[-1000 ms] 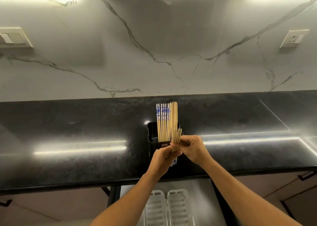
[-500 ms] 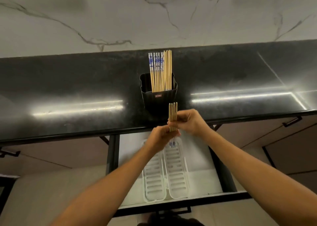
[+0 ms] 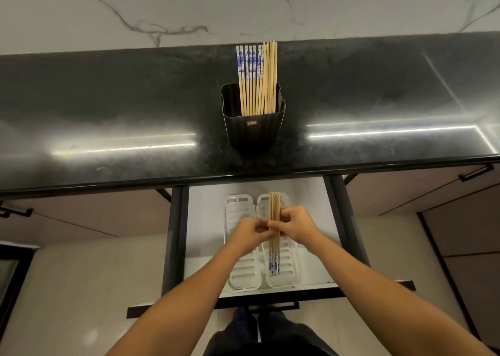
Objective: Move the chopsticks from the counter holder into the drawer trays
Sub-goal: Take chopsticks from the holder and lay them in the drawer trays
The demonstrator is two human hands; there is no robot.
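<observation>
Presently: placing step.

- Left tray [image 3: 242, 274]: white, slotted, in open drawer [image 3: 205, 220].
- Left hand [image 3: 250, 232]: pinches bundle [image 3: 274, 209] at mid-length from 9 o'clock.
- Bundle: a few chopsticks, blue-patterned ends toward 6 o'clock, over right tray [image 3: 289, 271]; whether it touches the tray, cannot tell.
- Right hand [image 3: 296, 227]: pinches same bundle from 3 o'clock.
- Next move, judged: lower bundle flat into right tray, let go, then go to holder [image 3: 254, 133] at 12 o'clock on tabletop [image 3: 108, 112], where more chopsticks [image 3: 257, 79] stand.
- Holder label [image 3: 252, 123]: red, too small to read.
</observation>
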